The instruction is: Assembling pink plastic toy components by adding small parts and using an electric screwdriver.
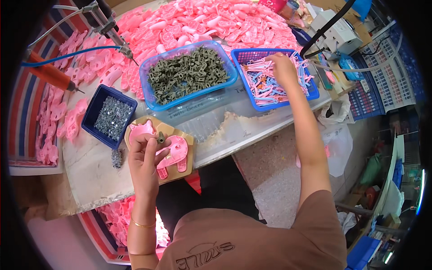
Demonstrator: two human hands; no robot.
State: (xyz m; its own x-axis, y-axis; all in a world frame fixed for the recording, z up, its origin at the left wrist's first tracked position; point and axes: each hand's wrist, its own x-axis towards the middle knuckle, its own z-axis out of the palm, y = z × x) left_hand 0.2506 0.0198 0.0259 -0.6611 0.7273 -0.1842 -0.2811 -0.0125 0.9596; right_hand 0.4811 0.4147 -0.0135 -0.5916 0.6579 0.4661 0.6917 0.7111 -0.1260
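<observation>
My left hand (145, 157) pinches a small olive-green plastic part (160, 138) above a tan fixture (189, 153). In that fixture lie a pink animal-shaped shell half (179, 150) and a second pink piece (141, 129), partly behind my fingers. My right hand (283, 69) reaches into a blue basket (257, 107) of slim pink and light-blue plastic pieces (263, 85). Its fingers are curled together at the far side of the pile, and what they hold, if anything, is hidden. Between my hands and farther back stands a clear blue-rimmed tub (173, 107) heaped with olive-green parts (189, 72).
A dark-blue bin (92, 128) of small screws (112, 118) stands left of the fixture, with loose screws (116, 158) beside it. A screwdriver (54, 76) and a metal-bodied tool (105, 27) hang at upper left. Pink shells (202, 22) cover the table's back. A white machine box (335, 31) stands right.
</observation>
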